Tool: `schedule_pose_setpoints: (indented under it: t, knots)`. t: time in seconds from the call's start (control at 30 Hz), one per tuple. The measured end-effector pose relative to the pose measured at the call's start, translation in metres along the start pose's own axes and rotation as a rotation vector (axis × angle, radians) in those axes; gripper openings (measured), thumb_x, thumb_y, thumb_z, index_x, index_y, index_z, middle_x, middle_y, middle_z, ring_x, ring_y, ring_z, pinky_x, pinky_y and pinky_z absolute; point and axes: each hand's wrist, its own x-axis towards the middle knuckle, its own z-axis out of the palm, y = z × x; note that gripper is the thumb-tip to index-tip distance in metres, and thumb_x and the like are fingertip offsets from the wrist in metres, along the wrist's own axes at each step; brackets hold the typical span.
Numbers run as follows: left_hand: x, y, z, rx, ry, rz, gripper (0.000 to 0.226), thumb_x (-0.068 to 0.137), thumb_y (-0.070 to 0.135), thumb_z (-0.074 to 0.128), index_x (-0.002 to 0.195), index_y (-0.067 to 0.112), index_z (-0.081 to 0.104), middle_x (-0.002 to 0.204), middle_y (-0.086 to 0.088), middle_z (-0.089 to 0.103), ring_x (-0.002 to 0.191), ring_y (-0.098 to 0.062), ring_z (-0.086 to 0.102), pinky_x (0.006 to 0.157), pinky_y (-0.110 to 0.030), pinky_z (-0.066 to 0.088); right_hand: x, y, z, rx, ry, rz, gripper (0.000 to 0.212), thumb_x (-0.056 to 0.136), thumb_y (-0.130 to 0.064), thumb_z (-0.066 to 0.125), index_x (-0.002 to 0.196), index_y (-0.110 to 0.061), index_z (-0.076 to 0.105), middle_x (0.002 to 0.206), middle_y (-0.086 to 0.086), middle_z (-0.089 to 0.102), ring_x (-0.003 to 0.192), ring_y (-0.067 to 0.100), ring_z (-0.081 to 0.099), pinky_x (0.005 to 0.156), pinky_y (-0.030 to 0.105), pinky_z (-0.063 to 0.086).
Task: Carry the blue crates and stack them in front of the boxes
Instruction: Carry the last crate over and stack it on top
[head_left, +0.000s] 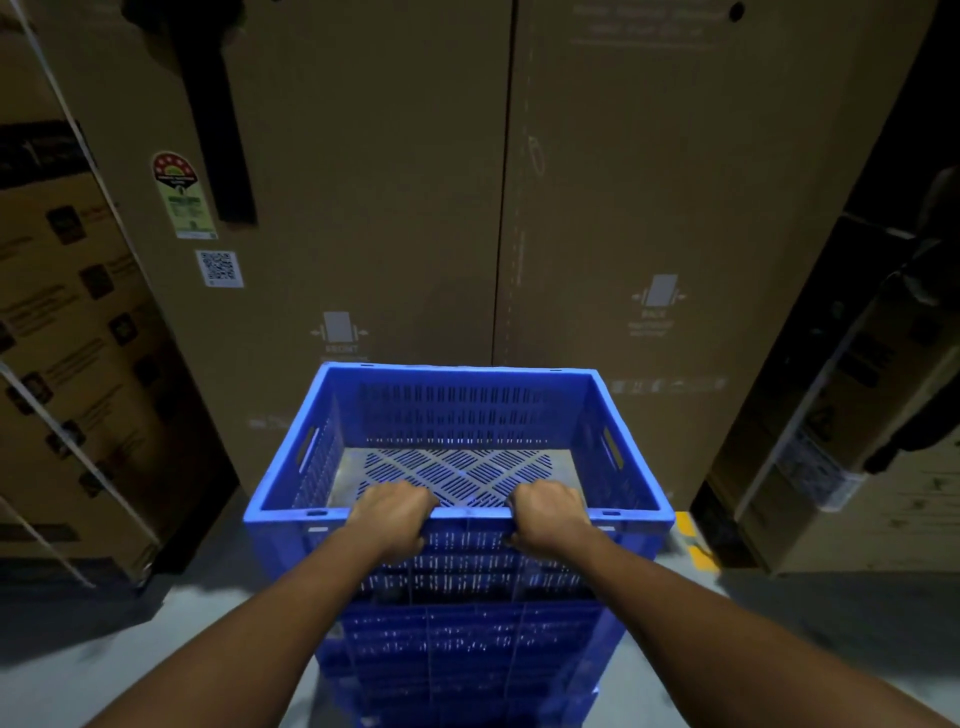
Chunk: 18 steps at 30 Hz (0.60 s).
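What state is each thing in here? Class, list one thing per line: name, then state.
Top blue crate: empty, upright, on top of the stack.
Stack of blue crates: standing before the boxes.
Left hand: closed on the crate's near rim.
Right hand: closed on the same rim.
Cardboard boxes: upright, closed.

The top crate (460, 441) sits at lower centre of the frame on a stack of crates (467, 639), with 2 tall boxes (395, 182) directly behind. Both hands grip its near rim: left hand (392, 514) left of centre, right hand (545, 514) right.
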Motion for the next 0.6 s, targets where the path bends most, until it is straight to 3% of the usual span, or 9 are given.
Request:
schedule_pose_setpoints:
  t: [0.5, 0.6]
  knots:
    - [0.012, 0.017, 0.007, -0.056, 0.009, 0.006, 0.011, 0.082, 0.019, 0.063, 0.091, 0.022, 0.056, 0.097, -0.005, 0.067, 0.092, -0.029, 0.062, 0.077, -0.039, 0.049, 0.004, 0.024, 0.006, -0.053, -0.033, -0.020, 0.026, 0.080, -0.037, 0.072, 0.098, -0.021, 0.064, 0.095, 0.003, 0.069, 0.089, 0.025, 0.064, 0.077, 0.038, 0.051]
    - [0.012, 0.014, 0.010, -0.105, 0.018, 0.027, 0.019, 0.081, 0.033, 0.066, 0.095, 0.023, 0.058, 0.094, -0.004, 0.066, 0.092, -0.029, 0.062, 0.077, -0.040, 0.051, 0.005, 0.025, 0.009, -0.080, -0.026, -0.031, 0.029, 0.080, -0.039, 0.071, 0.102, -0.022, 0.063, 0.098, 0.004, 0.068, 0.091, 0.027, 0.064, 0.076, 0.037, 0.050]
